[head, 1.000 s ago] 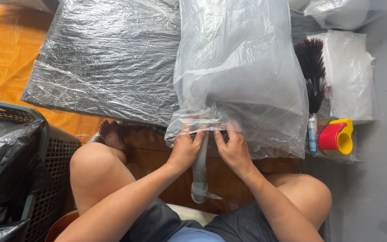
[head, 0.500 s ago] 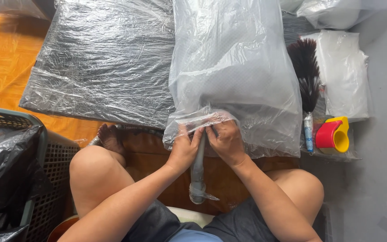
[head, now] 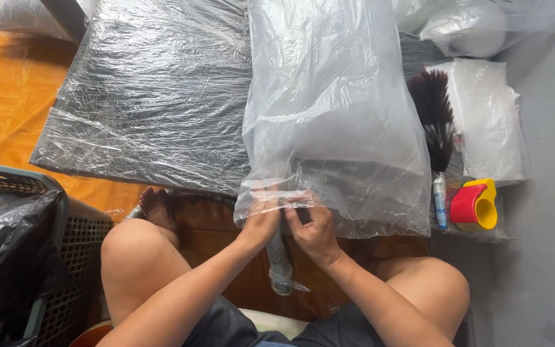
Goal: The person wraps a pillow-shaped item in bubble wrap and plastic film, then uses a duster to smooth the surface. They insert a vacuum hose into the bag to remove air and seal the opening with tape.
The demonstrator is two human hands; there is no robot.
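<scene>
Clear, thin plastic is what I am working with: a large clear bag (head: 329,115) lies lengthwise ahead of my knees, over the edge of a film-wrapped dark slab (head: 149,96), with a pale bulky filling inside and a grey handle (head: 280,254) poking out of its mouth toward me. My left hand (head: 259,222) is curled with the fingertips pinching the bag's gathered hem, and my right hand (head: 316,232) is closed the same way on the hem just beside it, both meeting at the handle. I judge the film light, limp and slippery, easy to tear if pulled by one point, so the bunched hem around the stiff handle looks like the soundest hold. The filling is veiled by glare and folds, and I cannot tell what it is. The handle's upper part is hidden under my fingers. A dark feather duster (head: 433,115) and a red-and-yellow scoop (head: 476,204) lie to the right; a basket (head: 52,257) is cut off at left.
</scene>
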